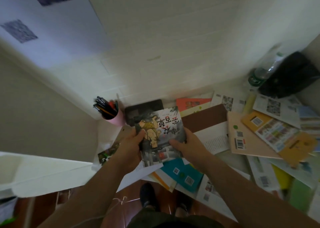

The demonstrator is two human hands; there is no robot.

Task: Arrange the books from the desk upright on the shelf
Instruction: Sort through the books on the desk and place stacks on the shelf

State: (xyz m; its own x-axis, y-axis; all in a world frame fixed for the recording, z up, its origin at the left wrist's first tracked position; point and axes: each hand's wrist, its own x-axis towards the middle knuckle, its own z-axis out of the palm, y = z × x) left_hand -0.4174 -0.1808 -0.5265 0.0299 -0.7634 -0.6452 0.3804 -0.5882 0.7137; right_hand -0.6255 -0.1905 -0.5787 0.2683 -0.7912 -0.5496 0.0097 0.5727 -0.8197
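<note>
Held book: grey picture book (pixel 160 134) with a painted figure and large black characters on the cover, lifted above the counter (pixel 230 160) at frame centre, cover facing the camera, tilted.
Left hand: left hand (pixel 129 144) grips the book's edge at 9 o'clock, thumb on the cover, fingers curled behind it.
Right hand: right hand (pixel 188 145) grips the book's corner at 4 o'clock, thumb pressed on the cover, remaining fingers hidden beneath.
Loose books: many lie flat and overlapping on the counter, from 3 to 6 o'clock of the held book.
Brown book: brown-and-white book (pixel 207 123) just beside the held one at 2 o'clock, partly covered by it.
Orange book: orange cover (pixel 192 101) at 1 o'clock, against the wall.
Tan book: tan book (pixel 245 141) with a barcode, at 3 o'clock; a yellow book (pixel 284 137) with a colour grid overlaps its far side.
Teal book: teal book (pixel 183 174) with square codes, at 5 o'clock, under the right forearm.
Pen cup: pink cup (pixel 112 115) full of pens at 10 o'clock, in the counter's corner.
Dark tablet: dark flat object (pixel 143 106) at 12 o'clock, behind the held book; type unclear.
Far corner: black bag (pixel 290 75) and clear bottle (pixel 266 70) at 2 o'clock, touching or nearly so; blurred.
Shelf: white ledge (pixel 43 172) at 8 o'clock; cannot tell whether this is the shelf.
</note>
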